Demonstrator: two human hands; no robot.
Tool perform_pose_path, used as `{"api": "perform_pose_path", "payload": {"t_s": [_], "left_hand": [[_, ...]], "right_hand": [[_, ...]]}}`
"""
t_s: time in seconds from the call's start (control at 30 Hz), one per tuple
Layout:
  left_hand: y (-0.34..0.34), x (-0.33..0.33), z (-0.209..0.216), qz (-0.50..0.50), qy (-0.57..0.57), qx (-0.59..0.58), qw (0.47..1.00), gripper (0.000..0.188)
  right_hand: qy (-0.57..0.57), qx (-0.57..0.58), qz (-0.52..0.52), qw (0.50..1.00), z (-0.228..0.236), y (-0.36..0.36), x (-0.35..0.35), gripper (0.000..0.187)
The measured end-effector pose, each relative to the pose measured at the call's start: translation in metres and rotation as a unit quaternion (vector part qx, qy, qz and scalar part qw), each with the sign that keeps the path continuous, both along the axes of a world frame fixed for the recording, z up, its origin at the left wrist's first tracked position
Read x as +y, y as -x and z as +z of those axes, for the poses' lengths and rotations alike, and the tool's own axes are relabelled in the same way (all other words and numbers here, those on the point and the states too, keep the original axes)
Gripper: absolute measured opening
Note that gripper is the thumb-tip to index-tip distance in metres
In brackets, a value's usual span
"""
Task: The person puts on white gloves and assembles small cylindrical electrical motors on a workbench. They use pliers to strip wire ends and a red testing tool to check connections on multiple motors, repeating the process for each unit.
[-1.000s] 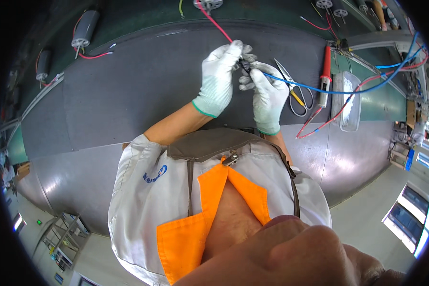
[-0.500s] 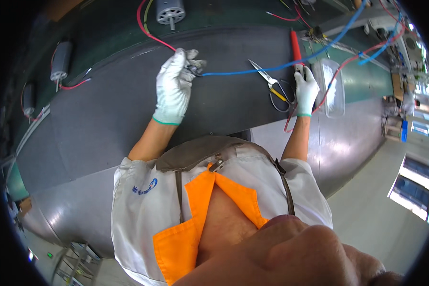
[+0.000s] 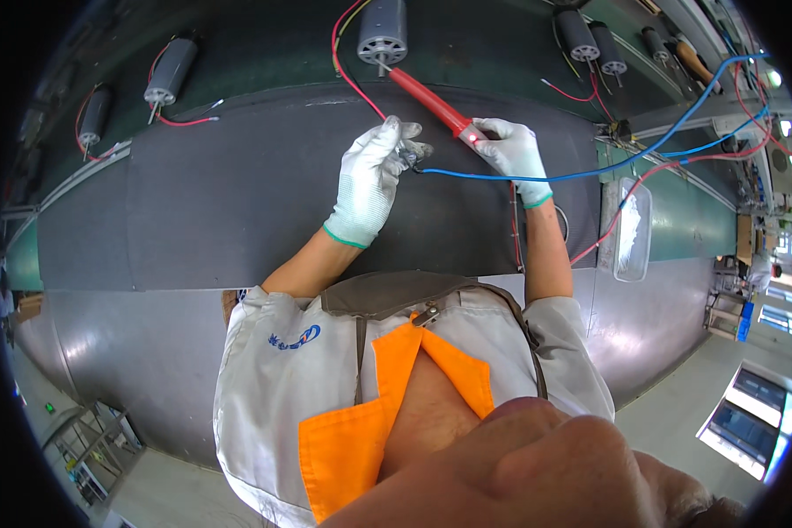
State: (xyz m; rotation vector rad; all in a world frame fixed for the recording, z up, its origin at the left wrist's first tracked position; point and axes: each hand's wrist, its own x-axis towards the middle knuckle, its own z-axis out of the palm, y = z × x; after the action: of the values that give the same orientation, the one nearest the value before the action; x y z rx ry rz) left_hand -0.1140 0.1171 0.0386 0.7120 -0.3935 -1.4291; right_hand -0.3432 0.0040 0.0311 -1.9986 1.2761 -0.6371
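Red tool: held slantwise over the dark mat (image 3: 238,194), the far end of the red tool (image 3: 431,101) just beside the motor shaft (image 3: 382,68); whether the two touch cannot be told.
Right hand: the gloved right hand (image 3: 512,157) is closed round the tool's pale rear part, thumb and fingers brought narrowly together; a small red light (image 3: 473,138) is lit there.
Left hand: the end of the red wire (image 3: 348,77) is pinched in the fingertips of the gloved left hand (image 3: 374,176); a small dark piece at the fingers is mostly hidden.
Blue wire: the blue wire (image 3: 546,179) is stretched from the left fingers across the right wrist.
Motor: the grey motor (image 3: 384,31) is set beyond the mat, its shaft pointed toward the person.
Handling, tool: probably light, stiff and a little slippery; best held at the rear.
Handling, wires: likely soft and springy; best pinched near the ends.
Handling, motor: presumably heavy; best lifted by its body.
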Motion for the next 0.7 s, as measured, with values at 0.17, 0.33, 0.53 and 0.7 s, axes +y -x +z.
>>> {"api": "perform_pose_path", "payload": {"t_s": [0.17,0.33,0.53,0.7], "left_hand": [[0.014,-0.003,-0.002,-0.02,-0.008,0.036,0.999,0.03],[0.011,-0.013,-0.035,-0.059,-0.005,0.044,0.997,0.036],[0.026,-0.02,-0.041,-0.114,-0.016,0.026,0.993,0.033],[-0.022,-0.019,-0.037,0.051,0.06,-0.351,0.933,0.025]], "right_hand": [[0.046,-0.01,-0.093,0.995,0.019,0.012,0.031,0.034],[0.197,0.197,-0.284,0.918,0.012,0.117,0.068,0.039],[-0.071,-0.191,-0.062,0.977,0.037,0.047,0.095,0.051],[-0.115,-0.349,-0.052,0.929,0.06,0.012,0.103,0.037]]}}
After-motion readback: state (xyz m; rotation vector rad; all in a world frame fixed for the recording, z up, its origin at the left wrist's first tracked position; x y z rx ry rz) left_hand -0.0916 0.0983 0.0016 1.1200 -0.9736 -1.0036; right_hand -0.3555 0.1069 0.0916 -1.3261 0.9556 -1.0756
